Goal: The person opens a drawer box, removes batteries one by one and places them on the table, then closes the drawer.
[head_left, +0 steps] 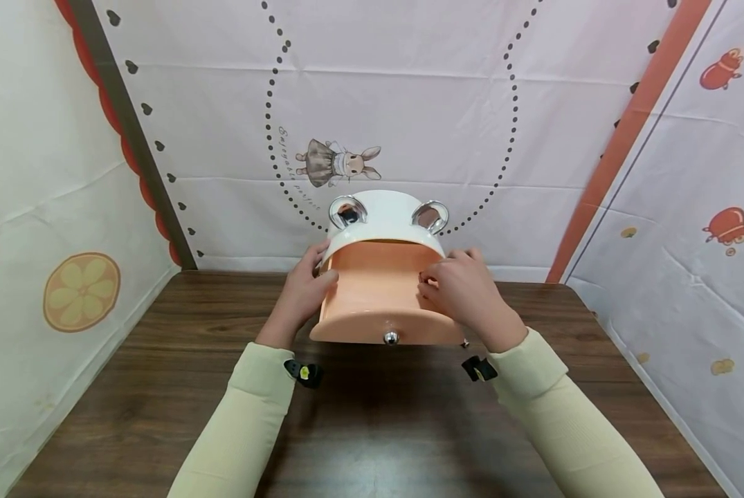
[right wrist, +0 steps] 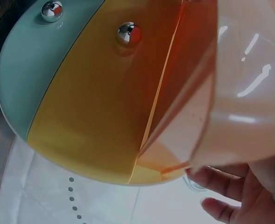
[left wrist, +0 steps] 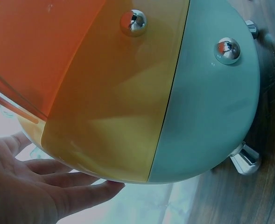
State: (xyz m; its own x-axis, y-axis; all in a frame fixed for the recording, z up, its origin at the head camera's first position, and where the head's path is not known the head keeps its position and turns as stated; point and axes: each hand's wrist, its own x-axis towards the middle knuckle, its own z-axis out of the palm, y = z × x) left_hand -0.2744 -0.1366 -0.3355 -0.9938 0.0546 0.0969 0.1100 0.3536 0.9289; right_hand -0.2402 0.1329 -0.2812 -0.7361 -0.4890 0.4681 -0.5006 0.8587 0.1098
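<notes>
A small rounded cabinet (head_left: 387, 211) with a white top and two shiny ring-shaped ears stands against the backdrop. Its peach top drawer (head_left: 387, 328) is pulled out, with a silver knob on the front. My left hand (head_left: 303, 290) rests along the cabinet's left side, fingers extended, thumb at the drawer's left wall. My right hand (head_left: 465, 287) is at the drawer's right wall, its index finger and thumb bent in over the drawer. I cannot tell what they pinch. Other right fingers (right wrist: 216, 212) show outside the drawer, beside the cabinet.
Below the drawer are a yellow drawer front (left wrist: 109, 116) and a green one (left wrist: 212, 102), each with a silver knob. A metal foot (left wrist: 245, 159) stands on the dark wooden table (head_left: 372, 429). A printed cloth (head_left: 396, 124) hangs behind and at both sides.
</notes>
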